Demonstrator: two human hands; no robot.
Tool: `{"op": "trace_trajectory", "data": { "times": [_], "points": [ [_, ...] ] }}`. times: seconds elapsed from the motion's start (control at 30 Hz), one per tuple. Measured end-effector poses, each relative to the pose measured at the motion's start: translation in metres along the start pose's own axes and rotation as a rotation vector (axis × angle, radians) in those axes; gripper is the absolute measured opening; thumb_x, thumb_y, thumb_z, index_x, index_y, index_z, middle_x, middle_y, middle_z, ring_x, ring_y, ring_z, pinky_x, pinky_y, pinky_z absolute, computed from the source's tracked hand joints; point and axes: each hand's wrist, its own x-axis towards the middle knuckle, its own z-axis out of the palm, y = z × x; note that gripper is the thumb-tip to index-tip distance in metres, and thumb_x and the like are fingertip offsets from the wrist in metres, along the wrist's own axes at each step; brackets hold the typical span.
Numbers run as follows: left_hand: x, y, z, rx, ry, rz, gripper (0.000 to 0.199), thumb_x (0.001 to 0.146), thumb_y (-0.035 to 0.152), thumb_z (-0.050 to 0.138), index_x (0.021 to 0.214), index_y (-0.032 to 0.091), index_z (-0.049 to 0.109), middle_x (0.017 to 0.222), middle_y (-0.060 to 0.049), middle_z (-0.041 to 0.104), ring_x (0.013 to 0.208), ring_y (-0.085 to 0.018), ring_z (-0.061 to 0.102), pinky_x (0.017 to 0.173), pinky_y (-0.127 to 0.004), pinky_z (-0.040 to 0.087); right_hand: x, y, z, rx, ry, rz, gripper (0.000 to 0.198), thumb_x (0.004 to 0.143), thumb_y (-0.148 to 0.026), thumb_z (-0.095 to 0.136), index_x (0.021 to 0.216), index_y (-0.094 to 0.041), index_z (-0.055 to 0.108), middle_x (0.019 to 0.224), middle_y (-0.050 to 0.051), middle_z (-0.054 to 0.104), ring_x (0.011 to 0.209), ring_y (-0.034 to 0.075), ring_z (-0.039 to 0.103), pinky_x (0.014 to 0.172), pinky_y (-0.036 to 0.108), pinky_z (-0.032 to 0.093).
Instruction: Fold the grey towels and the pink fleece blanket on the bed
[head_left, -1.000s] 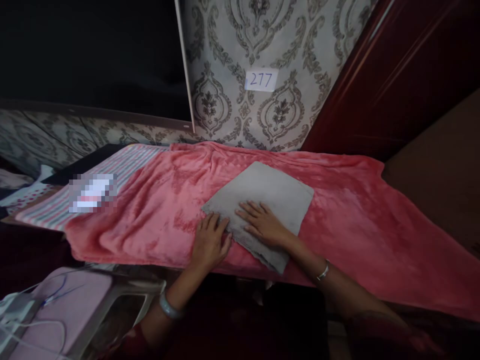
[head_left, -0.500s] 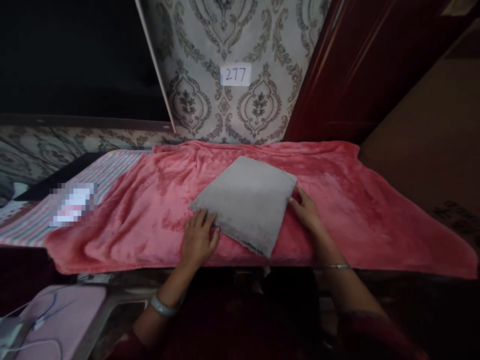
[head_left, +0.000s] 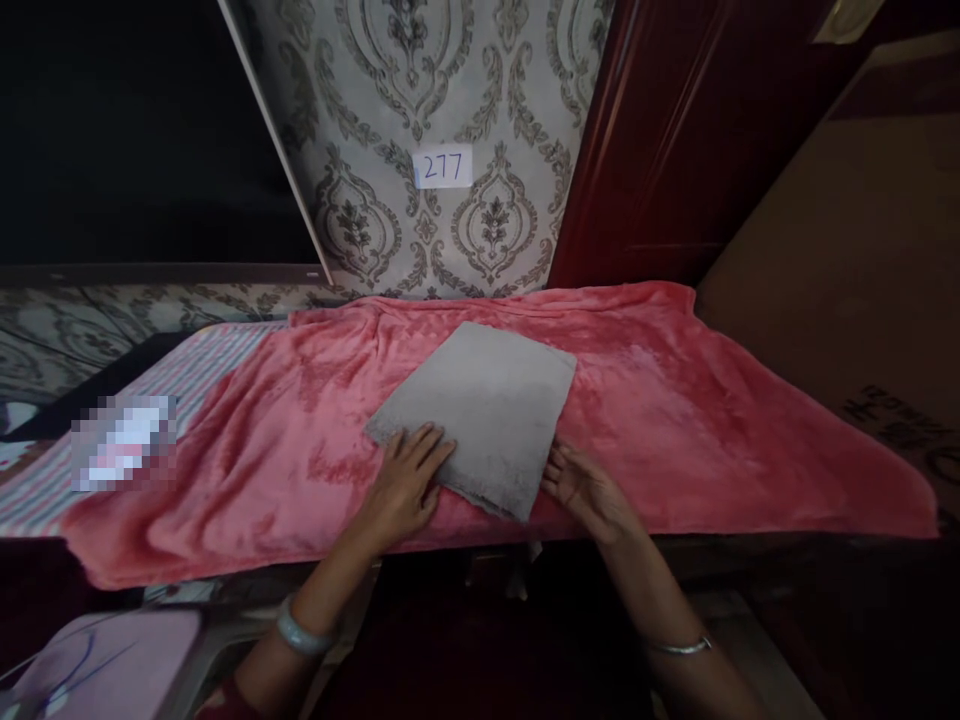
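A grey folded cloth (head_left: 480, 400) lies turned like a diamond on the pink plush blanket (head_left: 675, 450). My left hand (head_left: 409, 485) rests with its fingers stretched over the cloth's lower-left edge, palm down. At the lower-right edge, my right hand (head_left: 589, 490) is turned partly palm up. Its fingers are loosely bent, with the tips against or just under the cloth's side; exactly how they touch is hard to see. The near corner of the cloth points toward me and shows layered edges.
A striped cloth (head_left: 202, 360) sticks out at the left, with a blurred packet (head_left: 124, 440) on it. Behind stand a dark screen (head_left: 135, 140) and a patterned wall with a paper label (head_left: 442, 166). A cardboard box (head_left: 847, 230) stands at the right. A pink stool (head_left: 112, 660) is lower left.
My right hand has slid down the cloth's right side toward its near corner and turned palm up. My left hand has moved a little further onto the cloth. The view has shifted slightly.
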Motion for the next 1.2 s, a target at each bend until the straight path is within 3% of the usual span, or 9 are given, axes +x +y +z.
{"op": "trace_trajectory", "data": {
  "times": [0.13, 0.3, 0.53, 0.67, 0.83, 0.97, 1.1, 1.2],
  "points": [
    [0.010, 0.006, -0.007, -0.044, -0.096, 0.030, 0.074, 0.078, 0.017, 0.058, 0.151, 0.019, 0.044, 0.161, -0.013, 0.037, 0.150, -0.030, 0.031, 0.123, -0.056, 0.020, 0.000, 0.017, 0.014, 0.011, -0.074, 0.060, 0.025, 0.077, -0.030, 0.073, 0.101, -0.022, 0.069, 0.109, 0.005, 0.075, 0.110, 0.026, 0.068, 0.100, 0.045, 0.053],
    [0.024, 0.005, -0.006, -0.028, -0.065, -0.027, 0.078, 0.074, 0.015, 0.063, 0.150, 0.017, 0.045, 0.159, -0.016, 0.039, 0.146, -0.032, 0.037, 0.119, -0.053, 0.029, 0.009, 0.017, 0.032, 0.112, -0.063, 0.034, 0.030, 0.076, -0.021, 0.070, 0.107, -0.022, 0.069, 0.114, 0.005, 0.074, 0.121, 0.026, 0.063, 0.107, 0.044, 0.050],
    [0.040, -0.011, 0.014, -0.024, 0.064, -0.055, 0.064, 0.074, 0.003, 0.056, 0.136, 0.016, 0.061, 0.138, -0.015, 0.063, 0.131, -0.031, 0.054, 0.110, -0.049, 0.043, 0.011, 0.014, 0.037, 0.167, -0.097, 0.018, 0.024, 0.083, -0.029, 0.066, 0.107, -0.023, 0.068, 0.118, 0.004, 0.073, 0.122, 0.024, 0.062, 0.108, 0.042, 0.050],
    [0.048, -0.015, 0.006, -0.064, 0.133, 0.025, 0.053, 0.078, 0.006, 0.053, 0.129, 0.017, 0.065, 0.127, -0.015, 0.068, 0.120, -0.029, 0.061, 0.104, -0.047, 0.048, 0.005, 0.016, 0.022, 0.144, -0.142, 0.039, 0.021, 0.085, -0.035, 0.064, 0.102, -0.023, 0.069, 0.112, 0.006, 0.074, 0.113, 0.026, 0.067, 0.104, 0.047, 0.052],
    [0.080, -0.009, -0.042, -0.029, 0.120, 0.054, 0.052, 0.075, 0.004, 0.052, 0.122, 0.021, 0.068, 0.113, -0.011, 0.073, 0.104, -0.027, 0.068, 0.092, -0.042, 0.052, 0.007, 0.014, 0.007, 0.041, -0.163, -0.018, 0.035, 0.077, -0.022, 0.072, 0.111, -0.023, 0.066, 0.112, 0.006, 0.073, 0.105, 0.023, 0.069, 0.101, 0.043, 0.053],
    [0.115, 0.005, -0.093, -0.061, 0.185, 0.084, 0.040, 0.079, 0.007, 0.051, 0.111, 0.022, 0.070, 0.104, -0.008, 0.075, 0.099, -0.024, 0.069, 0.087, -0.035, 0.051, 0.023, 0.012, 0.001, 0.025, -0.052, -0.121, 0.043, 0.072, -0.018, 0.078, 0.111, -0.025, 0.063, 0.108, 0.003, 0.071, 0.099, 0.022, 0.071, 0.099, 0.045, 0.055],
    [0.144, 0.019, -0.149, -0.172, 0.270, 0.060, 0.017, 0.083, 0.016, 0.056, 0.092, 0.019, 0.070, 0.089, -0.002, 0.073, 0.091, -0.023, 0.069, 0.083, -0.032, 0.050, 0.044, 0.003, 0.002, 0.020, 0.119, -0.299, 0.056, 0.067, -0.018, 0.084, 0.114, -0.032, 0.057, 0.110, -0.003, 0.068, 0.101, 0.018, 0.068, 0.093, 0.040, 0.059],
    [0.160, 0.017, -0.188, -0.301, 0.299, -0.002, 0.011, 0.082, 0.023, 0.063, 0.086, 0.014, 0.070, 0.080, 0.001, 0.069, 0.091, -0.023, 0.069, 0.086, -0.034, 0.052, 0.058, -0.013, 0.010, -0.092, 0.158, -0.524, 0.066, 0.068, -0.026, 0.084, 0.126, -0.036, 0.054, 0.125, -0.002, 0.065, 0.114, 0.017, 0.062, 0.095, 0.037, 0.056]
  ]
}}
